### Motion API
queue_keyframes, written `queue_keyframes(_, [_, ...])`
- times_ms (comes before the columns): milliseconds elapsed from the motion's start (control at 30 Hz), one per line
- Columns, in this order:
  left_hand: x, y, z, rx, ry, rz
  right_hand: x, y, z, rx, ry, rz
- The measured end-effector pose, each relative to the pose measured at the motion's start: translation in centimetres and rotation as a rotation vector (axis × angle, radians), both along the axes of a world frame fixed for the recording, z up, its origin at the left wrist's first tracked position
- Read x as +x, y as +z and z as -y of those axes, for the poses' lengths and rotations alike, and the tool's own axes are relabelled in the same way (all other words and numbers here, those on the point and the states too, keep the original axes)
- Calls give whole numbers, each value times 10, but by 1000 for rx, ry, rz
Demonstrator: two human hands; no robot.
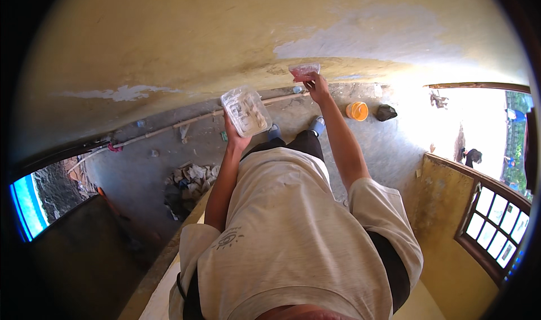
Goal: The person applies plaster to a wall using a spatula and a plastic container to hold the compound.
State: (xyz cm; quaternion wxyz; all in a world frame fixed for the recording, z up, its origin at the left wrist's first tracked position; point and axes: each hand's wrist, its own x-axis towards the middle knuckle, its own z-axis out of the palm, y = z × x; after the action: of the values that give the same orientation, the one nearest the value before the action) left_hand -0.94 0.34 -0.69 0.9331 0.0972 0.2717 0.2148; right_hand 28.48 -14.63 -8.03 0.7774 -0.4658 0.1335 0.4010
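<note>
Scraper (pixel 304 71) pinched in right hand (pixel 317 87), right by the yellow wall (pixel 214 32), can't tell if touching | clear tub (pixel 231 109) of pale paste (pixel 251 115) gripped in left hand (pixel 236 138), hands apart | imo keep the scraper low-angled, press evenly, tub close underneath for drips

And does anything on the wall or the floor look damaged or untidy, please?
Yes. The yellow wall has a large pale patch, up and right of the right hand, and a smaller ragged one at left; both break its colour. On the floor, a crumpled heap lies loose, untidy.
</note>
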Motion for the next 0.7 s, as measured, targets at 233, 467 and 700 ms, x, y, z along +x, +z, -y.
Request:
queue_keyframes(233, [-1,2,0,-20,-10,30,17,51,-26,157,-97,38])
queue_keyframes(467, [9,-1,2,9,-55,57,-8,209,-21,340,-154,159])
queue_keyframes(700, [8,12,2,0,-72,69,-41,229,10,422,-290,217])
